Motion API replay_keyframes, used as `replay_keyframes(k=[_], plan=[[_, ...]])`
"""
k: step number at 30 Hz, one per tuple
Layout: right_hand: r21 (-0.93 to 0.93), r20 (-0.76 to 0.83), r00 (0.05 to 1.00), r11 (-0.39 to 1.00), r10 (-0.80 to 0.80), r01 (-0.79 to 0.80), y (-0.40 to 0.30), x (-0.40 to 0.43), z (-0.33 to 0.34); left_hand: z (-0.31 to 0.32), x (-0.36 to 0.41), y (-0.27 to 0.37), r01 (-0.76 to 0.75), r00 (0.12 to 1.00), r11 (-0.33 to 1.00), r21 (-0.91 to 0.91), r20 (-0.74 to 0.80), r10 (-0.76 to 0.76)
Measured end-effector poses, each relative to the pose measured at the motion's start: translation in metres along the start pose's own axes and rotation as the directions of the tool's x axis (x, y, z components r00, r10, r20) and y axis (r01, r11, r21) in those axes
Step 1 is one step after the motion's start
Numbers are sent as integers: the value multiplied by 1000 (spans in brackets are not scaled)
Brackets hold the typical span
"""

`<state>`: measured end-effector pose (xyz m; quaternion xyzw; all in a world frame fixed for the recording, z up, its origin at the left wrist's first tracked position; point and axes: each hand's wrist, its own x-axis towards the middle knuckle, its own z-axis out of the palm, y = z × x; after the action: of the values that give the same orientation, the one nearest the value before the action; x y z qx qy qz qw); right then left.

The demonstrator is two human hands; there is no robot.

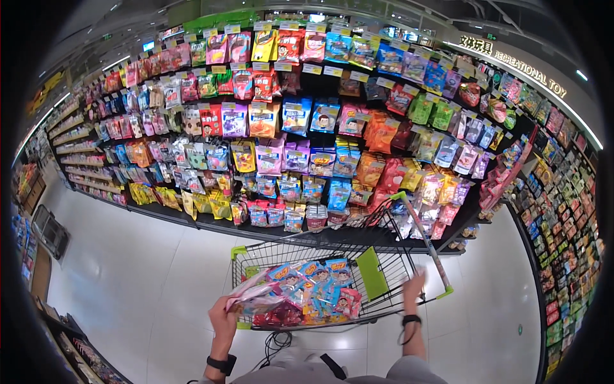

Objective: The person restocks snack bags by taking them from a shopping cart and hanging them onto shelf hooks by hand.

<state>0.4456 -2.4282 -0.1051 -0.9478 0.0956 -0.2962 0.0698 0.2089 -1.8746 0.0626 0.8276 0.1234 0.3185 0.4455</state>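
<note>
A wire shopping cart point(249, 249) with green corner pieces stands crosswise before me, several candy bags point(316, 273) lying in its left part. My left hand point(222, 317), a dark watch on its wrist, grips pink-edged candy bags point(256, 297) over the cart's left end. At the right, my right hand point(415, 283) is by the wire end below the cart's handle bar point(427, 240); its fingers are blurred, and whether they hold the wire I cannot tell. Inside the cart, a green panel point(371, 273) stands upright to the right of the bags.
Beyond the cart runs a long rack of hanging candy bags point(295, 115), with a black base ledge point(216, 225). Another packed rack point(551, 230) curves along the right. At the far left a flat cart point(52, 230) rests on the tiled floor point(115, 254). Low shelves point(72, 345) border the lower left.
</note>
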Motion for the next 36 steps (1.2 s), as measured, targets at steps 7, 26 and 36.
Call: replay_keyframes(k=[7, 26, 36], plan=[[563, 489, 582, 745, -650, 358, -200, -189, -53, -54, -41, 70, -62, 993, 969, 240, -83, 84], [413, 497, 737, 872, -459, 264, -75, -197, -5, -66, -18, 20, 20, 996, 983, 182, 77, -35], [882, 386, 568, 472, -727, 5, -365, -175, -176, -57, 50, -36, -224, 763, 973, 57, 632, 139]])
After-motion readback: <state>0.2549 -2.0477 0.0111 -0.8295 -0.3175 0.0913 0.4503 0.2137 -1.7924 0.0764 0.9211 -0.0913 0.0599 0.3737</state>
